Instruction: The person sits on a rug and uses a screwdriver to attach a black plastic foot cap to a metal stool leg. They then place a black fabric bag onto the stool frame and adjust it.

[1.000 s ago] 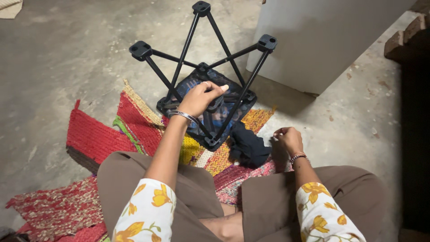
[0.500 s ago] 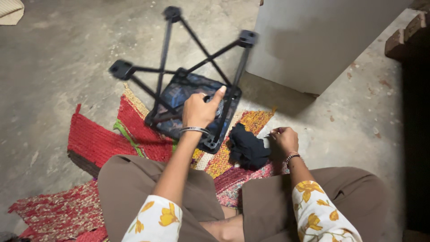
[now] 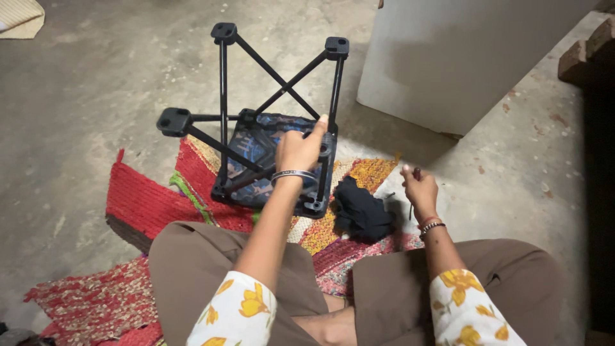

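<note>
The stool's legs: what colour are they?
Black, on the upturned stool, seen in the head view.

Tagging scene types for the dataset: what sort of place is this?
Probably a home floor or back room, not a workshop. The person sits on a bare concrete floor with woven rag rugs, left hand on an upturned folding stool, beside a white box-like cabinet.

bare concrete floor [image 3: 96, 83] open at left, white cabinet [image 3: 448, 57] blocking right, upturned stool frame [image 3: 269, 122] between
</note>
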